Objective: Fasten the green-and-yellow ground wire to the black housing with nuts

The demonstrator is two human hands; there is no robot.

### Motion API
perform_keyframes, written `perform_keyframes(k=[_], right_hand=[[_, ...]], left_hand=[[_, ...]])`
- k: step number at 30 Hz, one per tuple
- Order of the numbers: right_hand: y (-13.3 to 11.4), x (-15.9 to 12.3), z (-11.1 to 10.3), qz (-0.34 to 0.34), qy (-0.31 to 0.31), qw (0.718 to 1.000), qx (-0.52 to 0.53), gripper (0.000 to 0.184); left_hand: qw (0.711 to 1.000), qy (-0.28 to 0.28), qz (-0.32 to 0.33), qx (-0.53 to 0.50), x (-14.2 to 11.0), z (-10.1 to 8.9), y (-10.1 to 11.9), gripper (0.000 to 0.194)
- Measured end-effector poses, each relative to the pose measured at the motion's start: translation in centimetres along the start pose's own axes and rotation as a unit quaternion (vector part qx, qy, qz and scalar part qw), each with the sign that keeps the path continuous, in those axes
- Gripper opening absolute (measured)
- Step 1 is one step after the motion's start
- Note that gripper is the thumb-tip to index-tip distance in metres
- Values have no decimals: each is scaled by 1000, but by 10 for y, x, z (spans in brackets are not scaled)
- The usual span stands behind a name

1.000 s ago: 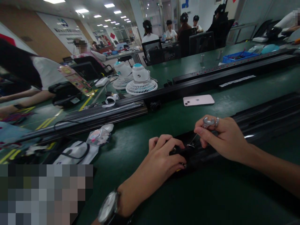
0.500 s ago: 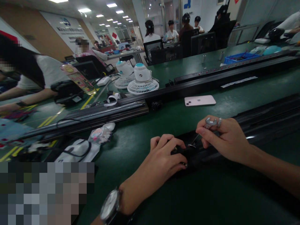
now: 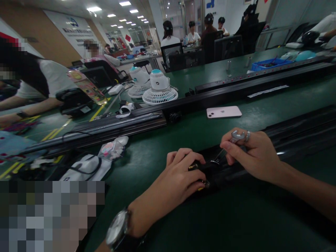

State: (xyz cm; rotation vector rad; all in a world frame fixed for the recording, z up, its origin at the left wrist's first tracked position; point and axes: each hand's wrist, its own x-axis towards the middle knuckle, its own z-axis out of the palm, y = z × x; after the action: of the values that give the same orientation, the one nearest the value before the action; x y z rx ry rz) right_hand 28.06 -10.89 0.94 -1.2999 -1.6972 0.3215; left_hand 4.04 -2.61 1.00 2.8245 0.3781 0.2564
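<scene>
My right hand (image 3: 250,154) is closed on a silver wrench (image 3: 237,135). The wrench's open jaw sticks up above my fingers, and its lower end slants down to the near end of a long black bar (image 3: 294,140). My left hand (image 3: 181,171) is curled over a dark end piece (image 3: 195,168) at that same end. Small yellow and metallic bits show between its fingers; most of the piece is hidden beneath them. Dark shadow keeps me from telling exactly what the wrench's lower end touches.
Beyond my hands lies a pink phone (image 3: 224,112) on the green table (image 3: 147,154). More black bars (image 3: 236,78) run across behind it, near two white fans (image 3: 159,89). A blue tray (image 3: 270,64) stands farther back. A co-worker (image 3: 52,77) sits at the left.
My left hand has shifted slightly left along the end piece, uncovering more of its yellow bits. My right hand and the wrench have hardly moved.
</scene>
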Motion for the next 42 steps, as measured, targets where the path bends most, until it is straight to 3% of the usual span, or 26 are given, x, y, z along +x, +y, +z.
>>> perform_keyframes(k=[10, 21, 30, 42], right_hand=[[0, 1, -1, 2, -2, 1000, -9, 14], [-8, 14, -2, 22, -28, 999, 6, 14], [-19, 42, 27, -72, -194, 976, -72, 15], [-16, 33, 44, -42, -174, 980, -84, 15]], left_hand=[[999, -44, 0, 31, -1, -8, 3, 10], [1000, 17, -2, -5, -20, -26, -1, 13], [996, 57, -40, -58, -38, -18, -8, 17], [993, 87, -55, -55, -48, -2, -19, 9]])
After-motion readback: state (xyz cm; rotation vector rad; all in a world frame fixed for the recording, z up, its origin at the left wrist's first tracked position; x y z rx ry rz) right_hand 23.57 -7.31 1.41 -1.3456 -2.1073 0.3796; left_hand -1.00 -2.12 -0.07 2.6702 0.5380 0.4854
